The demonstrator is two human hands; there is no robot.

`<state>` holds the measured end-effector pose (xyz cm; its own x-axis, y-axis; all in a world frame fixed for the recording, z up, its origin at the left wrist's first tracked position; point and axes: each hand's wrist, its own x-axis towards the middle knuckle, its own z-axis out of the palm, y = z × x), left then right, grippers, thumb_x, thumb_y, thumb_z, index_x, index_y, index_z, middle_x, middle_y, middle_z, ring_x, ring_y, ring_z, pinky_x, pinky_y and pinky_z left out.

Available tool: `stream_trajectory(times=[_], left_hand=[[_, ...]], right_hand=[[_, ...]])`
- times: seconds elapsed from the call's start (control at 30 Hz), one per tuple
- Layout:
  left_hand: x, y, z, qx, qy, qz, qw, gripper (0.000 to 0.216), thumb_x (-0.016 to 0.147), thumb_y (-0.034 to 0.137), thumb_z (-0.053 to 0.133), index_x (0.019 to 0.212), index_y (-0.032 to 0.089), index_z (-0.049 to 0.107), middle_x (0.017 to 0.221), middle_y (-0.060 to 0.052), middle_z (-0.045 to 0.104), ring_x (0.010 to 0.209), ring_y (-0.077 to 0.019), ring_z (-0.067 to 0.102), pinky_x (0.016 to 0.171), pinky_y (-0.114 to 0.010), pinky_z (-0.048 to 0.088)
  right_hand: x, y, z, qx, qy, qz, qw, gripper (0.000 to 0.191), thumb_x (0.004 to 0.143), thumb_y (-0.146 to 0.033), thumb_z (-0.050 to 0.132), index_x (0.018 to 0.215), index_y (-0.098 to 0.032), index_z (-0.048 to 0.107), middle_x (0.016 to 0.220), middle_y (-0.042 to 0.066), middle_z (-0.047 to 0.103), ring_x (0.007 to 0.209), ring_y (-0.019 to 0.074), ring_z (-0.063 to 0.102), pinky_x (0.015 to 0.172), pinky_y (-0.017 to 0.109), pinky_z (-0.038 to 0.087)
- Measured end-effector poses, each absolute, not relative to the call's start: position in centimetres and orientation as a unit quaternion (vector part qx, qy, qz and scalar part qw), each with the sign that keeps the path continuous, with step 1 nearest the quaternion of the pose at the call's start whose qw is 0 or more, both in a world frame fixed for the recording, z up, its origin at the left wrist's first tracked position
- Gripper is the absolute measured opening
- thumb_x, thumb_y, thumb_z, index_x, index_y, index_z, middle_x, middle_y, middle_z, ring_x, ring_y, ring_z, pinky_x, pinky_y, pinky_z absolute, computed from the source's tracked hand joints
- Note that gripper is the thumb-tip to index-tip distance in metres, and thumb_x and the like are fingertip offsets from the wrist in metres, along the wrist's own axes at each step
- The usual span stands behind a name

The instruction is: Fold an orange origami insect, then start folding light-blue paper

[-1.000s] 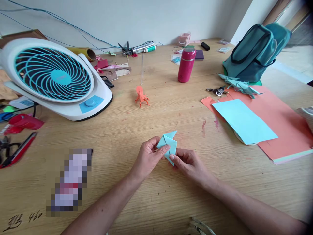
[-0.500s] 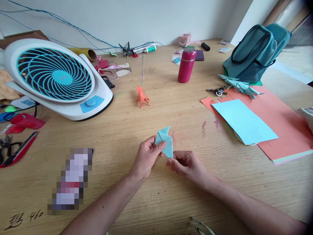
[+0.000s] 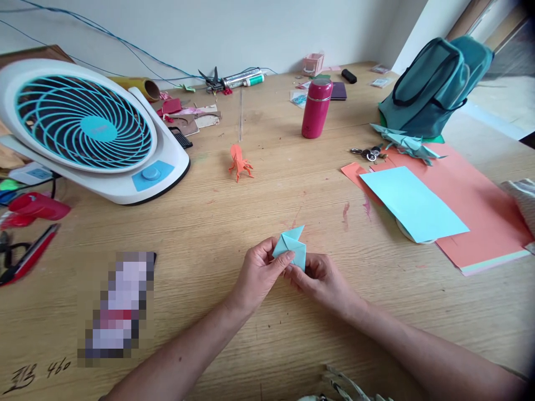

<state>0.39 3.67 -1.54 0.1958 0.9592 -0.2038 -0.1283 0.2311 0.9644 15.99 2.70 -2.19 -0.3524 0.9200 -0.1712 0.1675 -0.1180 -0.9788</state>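
Note:
A small light-blue folded paper (image 3: 295, 249) is held up between my hands above the middle of the wooden table (image 3: 200, 234). Its pointed flap sticks up at the top right. My left hand (image 3: 263, 267) pinches the left side, thumb lying across the front. My right hand (image 3: 315, 275) grips the lower right edge between thumb and fingers. The fingertips behind the paper are hidden. Farther back stands an orange origami figure (image 3: 239, 162) with thin legs.
At left are a white fan (image 3: 161, 186), a red utility knife (image 3: 31, 259) and a pixelated flat object (image 3: 119, 303). A magenta bottle (image 3: 316, 111) stands behind. To the right lie a blue sheet (image 3: 412, 200), orange paper (image 3: 485, 211), keys (image 3: 370, 153), a blue-green origami figure (image 3: 407, 145) and a teal bag (image 3: 430, 89).
My left hand and the paper have shifted slightly right. My right thumb has moved up along the paper's lower edge, closer to my left thumb. The view has turned slightly.

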Motion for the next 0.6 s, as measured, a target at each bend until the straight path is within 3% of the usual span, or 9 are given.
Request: stream_trajectory(times=[0.23, 0.37, 0.47, 0.6], left_hand=[[0.0, 4.4, -1.6, 0.394, 0.48, 0.471, 0.627, 0.03, 0.076, 0.04, 0.081, 0.073, 0.017, 0.061, 0.065, 0.005, 0.052, 0.059, -0.0078, 0.043, 0.055, -0.02, 0.037], [-0.4, 5.1, -1.5, 0.362, 0.469, 0.475, 0.651, 0.032, 0.073, 0.041, 0.084, 0.072, 0.016, 0.063, 0.066, 0.005, 0.052, 0.058, -0.0065, 0.04, 0.054, -0.018, 0.037], [-0.7, 5.2, -1.5, 0.333, 0.449, 0.463, 0.688, 0.033, 0.071, 0.042, 0.086, 0.075, 0.016, 0.066, 0.067, 0.005, 0.052, 0.059, -0.006, 0.041, 0.053, -0.017, 0.037], [-0.8, 5.0, -1.6, 0.309, 0.417, 0.389, 0.761, 0.035, 0.07, 0.043, 0.088, 0.082, 0.015, 0.07, 0.07, 0.003, 0.055, 0.06, -0.0057, 0.045, 0.052, -0.016, 0.038]], right_hand=[[16.0, 2.8, -2.8, -0.442, -0.565, 0.615, 0.328, 0.046, 0.088, -0.061, 0.063, 0.073, -0.017, 0.064, 0.059, -0.002, 0.055, 0.053, 0.0116, 0.047, 0.05, 0.024, 0.034], [16.2, 2.7, -2.8, -0.444, -0.557, 0.622, 0.326, 0.052, 0.084, -0.064, 0.067, 0.062, -0.018, 0.058, 0.052, -0.003, 0.048, 0.047, 0.0096, 0.039, 0.046, 0.024, 0.028], [16.7, 2.8, -2.2, -0.437, -0.586, 0.601, 0.321, 0.056, 0.09, -0.064, 0.06, 0.059, -0.018, 0.053, 0.054, -0.003, 0.046, 0.05, 0.0096, 0.038, 0.048, 0.025, 0.027], [17.4, 3.7, -1.2, -0.443, -0.555, 0.579, 0.4, 0.042, 0.093, -0.058, 0.06, 0.078, -0.019, 0.062, 0.067, -0.002, 0.054, 0.061, 0.0122, 0.047, 0.057, 0.025, 0.038]])
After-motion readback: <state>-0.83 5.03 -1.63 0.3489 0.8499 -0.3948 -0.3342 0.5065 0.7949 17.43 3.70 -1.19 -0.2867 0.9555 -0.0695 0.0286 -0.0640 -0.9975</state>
